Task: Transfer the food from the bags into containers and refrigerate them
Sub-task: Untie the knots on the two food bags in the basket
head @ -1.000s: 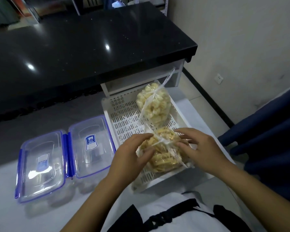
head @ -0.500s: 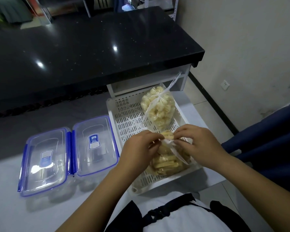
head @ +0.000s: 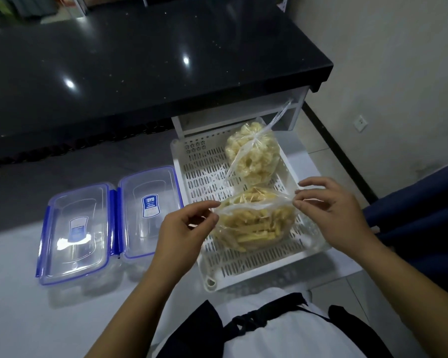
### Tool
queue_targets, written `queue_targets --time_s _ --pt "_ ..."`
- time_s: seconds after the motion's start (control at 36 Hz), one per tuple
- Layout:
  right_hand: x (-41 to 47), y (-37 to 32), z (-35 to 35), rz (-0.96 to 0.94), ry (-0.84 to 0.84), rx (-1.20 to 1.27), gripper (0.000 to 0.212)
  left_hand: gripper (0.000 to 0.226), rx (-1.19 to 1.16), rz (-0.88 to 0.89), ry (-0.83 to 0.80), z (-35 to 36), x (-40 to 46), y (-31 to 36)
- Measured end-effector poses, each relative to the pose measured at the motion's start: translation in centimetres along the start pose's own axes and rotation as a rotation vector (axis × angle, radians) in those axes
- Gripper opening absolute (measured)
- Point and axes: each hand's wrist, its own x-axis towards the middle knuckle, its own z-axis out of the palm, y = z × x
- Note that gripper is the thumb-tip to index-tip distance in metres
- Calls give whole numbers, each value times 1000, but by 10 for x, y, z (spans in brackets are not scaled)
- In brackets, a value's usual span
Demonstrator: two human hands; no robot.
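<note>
Pinching the crinkly clear bag (head: 254, 223) of pale yellow sticks by its rim, the left hand (head: 184, 228) and right hand (head: 331, 210) are stretching it wide inside the slotted white tray (head: 243, 262), beside two lidded clear containers (head: 109, 223) sitting on the counter (head: 23, 319).

A pale grey table (head: 23, 319) carries everything near the person. Two clear containers with blue-trimmed lids lie directly on it, side by side and touching: the left container (head: 74, 233) and the right container (head: 150, 211), each lid bearing a blue label. Just beside the right one, to its right, sits a white slotted tray (head: 243, 267), its near corner reaching the table's front edge. Behind the table stands a raised black counter (head: 140, 60), glossy and speckled, with ceiling lights reflected in it.
</note>
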Motion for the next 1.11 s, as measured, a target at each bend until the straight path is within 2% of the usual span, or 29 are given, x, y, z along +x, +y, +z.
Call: queue_targets --time_s 0.11,0.19,0.31,0.39,0.53,0.58,0.69,0.78,0.83,0.92,1.0,1.11 --pt "1 -2 1 -17 -48 24 20 27 152 66 -25 -2 4 -1" --pt "1 -11 0 -99 -134 -55 32 44 327 205 -109 -5 10 4" --pt "5 -23 12 -146 -230 -188 47 51 371 274 -184 1 23 12" --pt "12 -29 28 -132 -230 -275 45 49 337 235 -204 11 36 20" --pt "19 -42 40 -205 -103 -378 14 34 315 235 -122 22 48 26" --pt "19 -45 36 -231 -55 -343 12 29 270 267 -66 19 48 28" --pt "15 -48 21 -170 -2 -125 5 21 177 281 -2 8 43 30" --pt "10 -46 13 -130 -3 -15 14 27 115 248 26 1 39 30" --pt "8 -44 7 -118 -12 53 14 21 96 227 46 -3 37 28" --pt "6 -39 -2 -101 25 34 9 15 5 172 106 -9 33 24" --pt "3 -33 -11 -81 43 -16 2 19 -92 113 122 -16 28 21" --pt "-2 -28 -23 -27 29 -69 29 29 -156 114 116 -25 22 21"
